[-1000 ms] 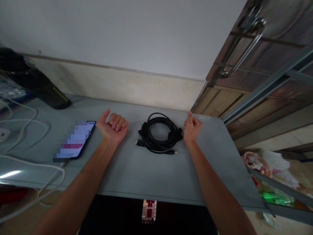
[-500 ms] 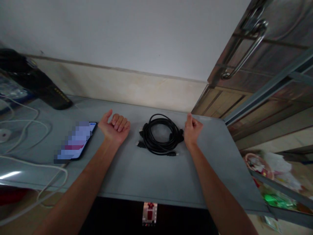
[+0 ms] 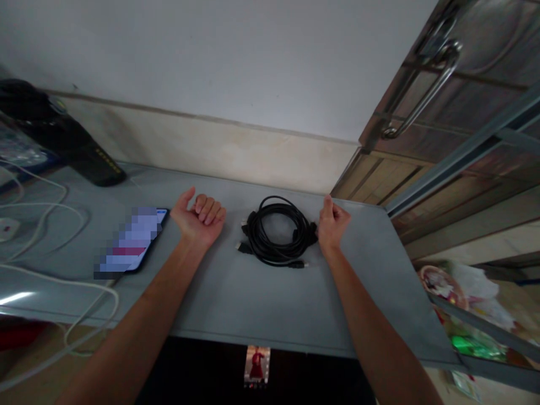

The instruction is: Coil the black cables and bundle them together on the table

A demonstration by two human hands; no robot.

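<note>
A coiled black cable [image 3: 276,232] with plug ends lies on the grey table [image 3: 261,298], between my two hands. My left hand [image 3: 198,218] rests palm up on the table left of the coil, fingers curled into a loose fist with nothing in them. My right hand [image 3: 331,225] sits at the coil's right edge, fingers curled; whether it touches the cable I cannot tell. A phone [image 3: 133,243] with a lit screen lies left of my left hand.
White cables [image 3: 46,247] sprawl over the table's left end, near a black device [image 3: 80,152] leaning at the wall. A metal door with a handle [image 3: 422,84] stands at the right. Colourful clutter [image 3: 464,304] lies on the floor beyond the table's right edge.
Both hands stay almost still beside the coil. The view has shifted very slightly.
</note>
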